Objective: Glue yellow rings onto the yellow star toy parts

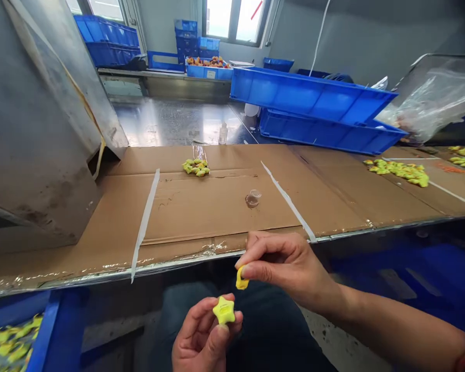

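Note:
Pinched in the fingertips of my left hand (205, 333) is a small yellow-green star-shaped piece (223, 310), its face with a shallow recess turned up. Just above and to the right, my right hand (281, 263) grips a small deeper-yellow piece (241, 279) between thumb and forefinger. That piece looks curved, but its exact kind is hard to make out. The two pieces are apart, close to each other, over my lap in front of the table edge. On the cardboard beyond lies a little heap of yellow-green pieces (196, 167).
Cardboard (205, 206) with white tape strips covers the table. A small clear cup (252, 198) stands on it. Stacked blue crates (310, 95) sit behind, more yellow pieces (399, 171) lie right. A metal housing (34, 124) rises left; a blue bin (50, 330) holds yellow-green pieces lower left.

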`<state>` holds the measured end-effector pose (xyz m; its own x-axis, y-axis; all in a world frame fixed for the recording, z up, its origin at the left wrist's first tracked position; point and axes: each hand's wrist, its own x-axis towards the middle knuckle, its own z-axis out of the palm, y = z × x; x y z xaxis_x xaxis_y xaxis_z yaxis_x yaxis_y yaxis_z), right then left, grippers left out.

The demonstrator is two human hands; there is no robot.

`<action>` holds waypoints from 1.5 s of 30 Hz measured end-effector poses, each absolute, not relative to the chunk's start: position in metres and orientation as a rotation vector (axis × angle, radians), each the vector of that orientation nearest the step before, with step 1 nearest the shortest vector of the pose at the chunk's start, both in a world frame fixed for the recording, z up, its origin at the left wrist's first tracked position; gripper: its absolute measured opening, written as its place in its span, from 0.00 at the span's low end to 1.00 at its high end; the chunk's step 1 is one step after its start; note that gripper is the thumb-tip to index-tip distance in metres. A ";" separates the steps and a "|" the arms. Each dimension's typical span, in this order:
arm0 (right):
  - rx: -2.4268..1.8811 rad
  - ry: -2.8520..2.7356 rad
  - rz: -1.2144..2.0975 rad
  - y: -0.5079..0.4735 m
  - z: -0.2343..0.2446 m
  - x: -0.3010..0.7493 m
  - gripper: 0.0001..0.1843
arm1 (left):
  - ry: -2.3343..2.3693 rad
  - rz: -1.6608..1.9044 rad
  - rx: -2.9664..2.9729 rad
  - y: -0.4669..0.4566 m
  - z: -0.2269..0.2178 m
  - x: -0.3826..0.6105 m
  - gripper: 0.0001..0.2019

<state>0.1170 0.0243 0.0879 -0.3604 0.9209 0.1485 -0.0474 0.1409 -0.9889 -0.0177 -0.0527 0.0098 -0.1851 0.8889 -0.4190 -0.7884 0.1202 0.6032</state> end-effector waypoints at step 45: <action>-0.748 -1.838 1.177 0.004 0.050 0.104 0.03 | 0.995 1.666 0.365 -0.064 0.006 -0.025 0.11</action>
<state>0.1037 0.0044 0.0501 -0.4959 0.8096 0.3141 0.0536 0.3896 -0.9194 -0.0253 -0.0638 0.0062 -0.3452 0.9056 -0.2465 -0.6461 -0.0388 0.7622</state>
